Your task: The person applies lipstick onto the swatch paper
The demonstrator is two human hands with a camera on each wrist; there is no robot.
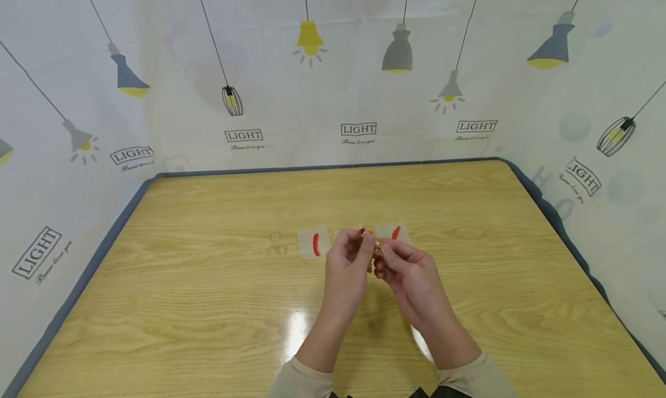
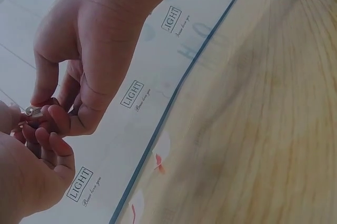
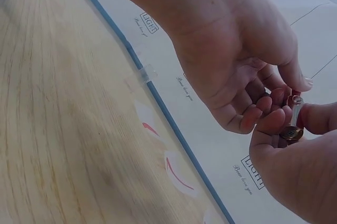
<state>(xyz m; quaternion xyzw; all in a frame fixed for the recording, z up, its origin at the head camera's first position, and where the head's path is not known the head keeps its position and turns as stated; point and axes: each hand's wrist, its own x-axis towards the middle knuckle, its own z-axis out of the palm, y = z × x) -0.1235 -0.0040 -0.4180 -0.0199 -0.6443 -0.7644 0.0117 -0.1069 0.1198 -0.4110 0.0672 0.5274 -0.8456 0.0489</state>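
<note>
My left hand and right hand meet over the middle of the table. Between their fingertips is a small shiny gold-coloured piece, pinched by both thumbs and fingers. In the right wrist view it shows a round gold disc and a narrow pale, see-through part. Fingers hide the rest of it, and I cannot tell its kind. Beyond the hands lie two whitish squares, each with a red stroke: the left square and the right square, the latter partly behind the fingers.
A small, faint clear piece lies on the wooden table, left of the squares. Dark blue edging runs around the table's back and sides. Walls printed with lamps rise behind it.
</note>
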